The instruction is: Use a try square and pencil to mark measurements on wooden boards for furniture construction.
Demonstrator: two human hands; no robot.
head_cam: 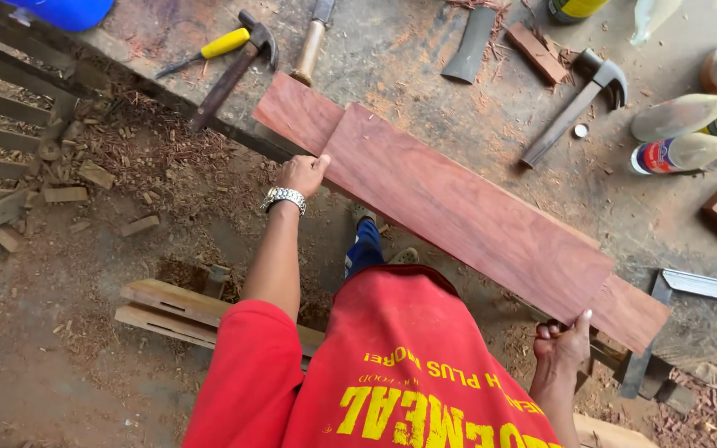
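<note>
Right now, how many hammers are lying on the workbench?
2. One claw hammer lies at the upper left beside the yellow-handled screwdriver; the other claw hammer lies at the upper right near the bottles. More may be out of view.

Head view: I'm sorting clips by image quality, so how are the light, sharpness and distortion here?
Head view: soft, even daylight with no hard shadows; reddish board and left hand are sharp, right hand too; mild glare on the bottles; wide-angle stretch enlarges the red shirt at the bottom edge.
</note>
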